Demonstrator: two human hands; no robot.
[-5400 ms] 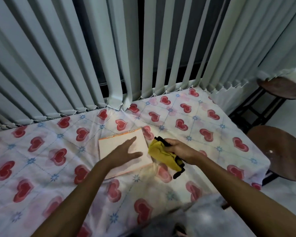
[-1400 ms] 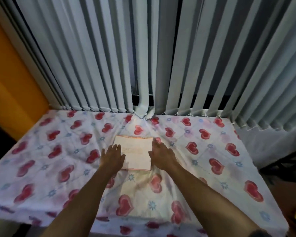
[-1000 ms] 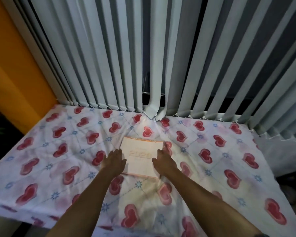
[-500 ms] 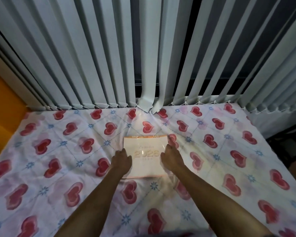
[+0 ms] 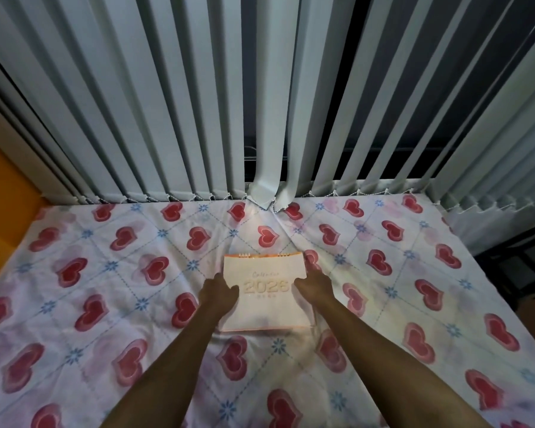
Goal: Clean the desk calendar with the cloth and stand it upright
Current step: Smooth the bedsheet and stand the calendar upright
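Note:
The desk calendar [image 5: 264, 291] is pale with an orange edge, gold spiral rings along its top and "2026" on its front. It stands raised and tilted back on the heart-patterned tablecloth [image 5: 105, 304], near the middle of the table. My left hand [image 5: 218, 293] grips its left edge and my right hand [image 5: 314, 285] grips its right edge. The cloth is out of sight.
Grey vertical blinds [image 5: 198, 118] hang right behind the table's far edge, two slats resting bent on the cloth. An orange wall [image 5: 3, 205] stands at the left. A dark frame [image 5: 513, 267] sits past the table's right edge.
The calendar lay flat under both hands; its top edge has since come up, so it stands tilted between my hands. The yellow cloth held earlier by my right hand is gone from view.

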